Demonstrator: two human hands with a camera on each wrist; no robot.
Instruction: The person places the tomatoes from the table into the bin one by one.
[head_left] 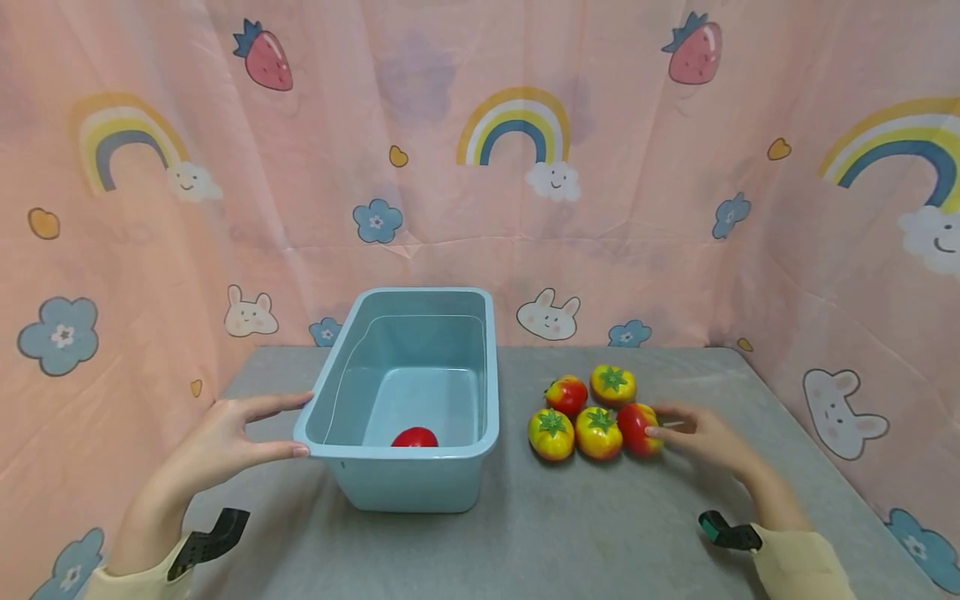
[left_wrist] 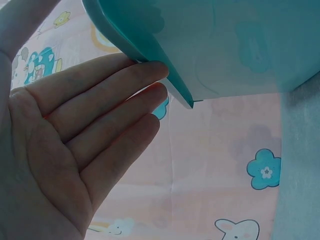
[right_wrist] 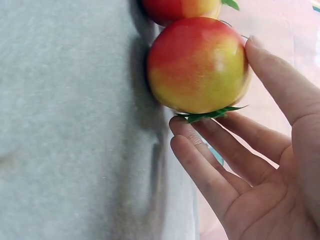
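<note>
My left hand (head_left: 217,437) touches the left rim of a light blue plastic basin (head_left: 491,375), its fingers straight in the left wrist view. One red tomato (head_left: 415,437) lies inside the basin near the front wall, partly hidden by the rim. To the right, my right hand (head_left: 705,442) is at a red-and-yellow tomato (head_left: 636,429). In the right wrist view the thumb touches this tomato's side, and the other fingers extend by its green leafy top. It rests on the table beside several other yellow and red tomatoes (head_left: 598,433).
A grey table (head_left: 570,533) lies under everything. Pink patterned cloth (head_left: 622,208) hangs behind it and along both sides. Each wrist carries a black mount, the left mount (head_left: 210,542) and the right mount (head_left: 729,531).
</note>
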